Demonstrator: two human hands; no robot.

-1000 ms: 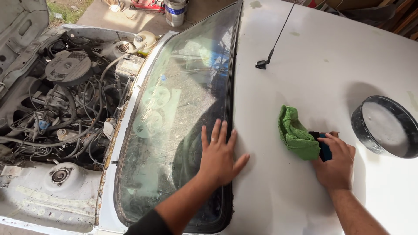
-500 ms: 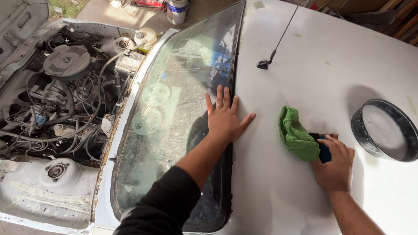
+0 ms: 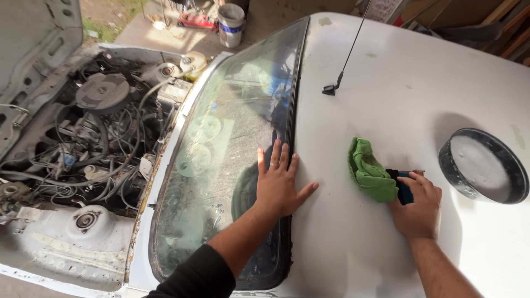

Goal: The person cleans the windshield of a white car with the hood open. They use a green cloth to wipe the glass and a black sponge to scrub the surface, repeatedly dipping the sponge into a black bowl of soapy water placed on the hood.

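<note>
My left hand (image 3: 280,183) lies flat with fingers spread on the top edge of the windscreen (image 3: 221,154), across its black rubber seal, thumb resting on the white car roof (image 3: 386,83). My right hand (image 3: 417,207) presses down on a small dark blue pad (image 3: 404,190) on the roof. A crumpled green cloth (image 3: 369,171) lies against that pad, just left of my fingers.
A round black tin (image 3: 481,164) of white paste stands on the roof to the right. A black aerial (image 3: 345,58) rises from the roof further up. The open engine bay (image 3: 94,132) is at left. A bucket (image 3: 231,25) stands on the ground beyond.
My left hand slid further up along the windscreen's edge, then drew back slightly. My right hand stayed on the pad beside the green cloth.
</note>
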